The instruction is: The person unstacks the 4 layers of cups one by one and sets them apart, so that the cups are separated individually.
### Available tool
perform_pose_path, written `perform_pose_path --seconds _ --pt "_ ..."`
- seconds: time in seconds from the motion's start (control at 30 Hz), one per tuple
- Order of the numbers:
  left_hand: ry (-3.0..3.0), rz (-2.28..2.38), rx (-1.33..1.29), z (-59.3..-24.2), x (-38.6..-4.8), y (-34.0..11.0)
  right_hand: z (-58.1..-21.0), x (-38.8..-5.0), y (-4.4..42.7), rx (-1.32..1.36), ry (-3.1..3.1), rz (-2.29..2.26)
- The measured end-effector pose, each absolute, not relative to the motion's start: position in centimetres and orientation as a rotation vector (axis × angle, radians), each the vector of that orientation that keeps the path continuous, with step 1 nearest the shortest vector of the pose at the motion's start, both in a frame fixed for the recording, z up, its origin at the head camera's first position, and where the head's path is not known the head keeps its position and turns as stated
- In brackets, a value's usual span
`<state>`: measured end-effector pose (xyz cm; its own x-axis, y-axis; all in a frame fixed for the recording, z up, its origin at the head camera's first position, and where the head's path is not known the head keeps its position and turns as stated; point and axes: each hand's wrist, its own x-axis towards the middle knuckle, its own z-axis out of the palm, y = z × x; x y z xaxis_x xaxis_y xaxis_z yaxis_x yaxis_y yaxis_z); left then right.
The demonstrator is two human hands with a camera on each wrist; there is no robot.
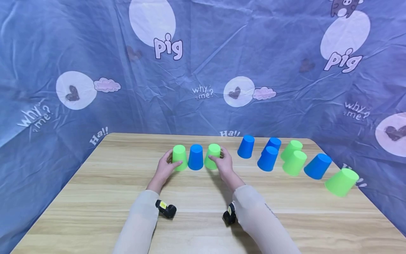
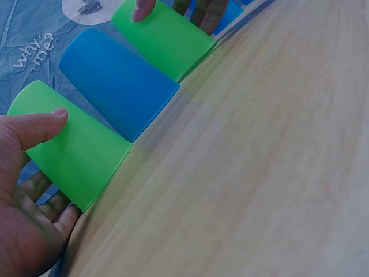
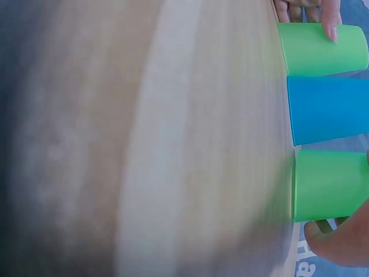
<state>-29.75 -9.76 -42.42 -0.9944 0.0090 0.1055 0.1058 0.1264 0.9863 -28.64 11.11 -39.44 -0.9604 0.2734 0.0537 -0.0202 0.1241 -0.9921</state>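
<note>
Three upside-down cups stand side by side on the wooden table. On the left is a green cup, which my left hand grips from its outer side, thumb across the front. A blue cup stands in the middle, touched by neither hand. To its right, my right hand holds another green cup with the thumb in front and fingers behind. In the left wrist view the left green cup and blue cup meet at their rims. The right wrist view shows a narrow gap beside the right green cup.
Several more upside-down cups stand to the right, among them a blue cup at the back, a green cup and a green cup near the right edge. A blue printed cloth hangs behind the table.
</note>
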Motion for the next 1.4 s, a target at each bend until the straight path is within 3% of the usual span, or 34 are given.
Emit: perform_pose_path --seconds 0.8,1.4 --pt "-2.291 -2.030 -0.128 -42.6 -29.7 -9.9 -37.2 -26.2 13.7 -0.120 -2.116 1.908" --pt "-2.304 -2.019 -0.111 -42.4 -29.7 -9.7 -35.6 -23.4 19.5 -0.168 -2.147 1.824"
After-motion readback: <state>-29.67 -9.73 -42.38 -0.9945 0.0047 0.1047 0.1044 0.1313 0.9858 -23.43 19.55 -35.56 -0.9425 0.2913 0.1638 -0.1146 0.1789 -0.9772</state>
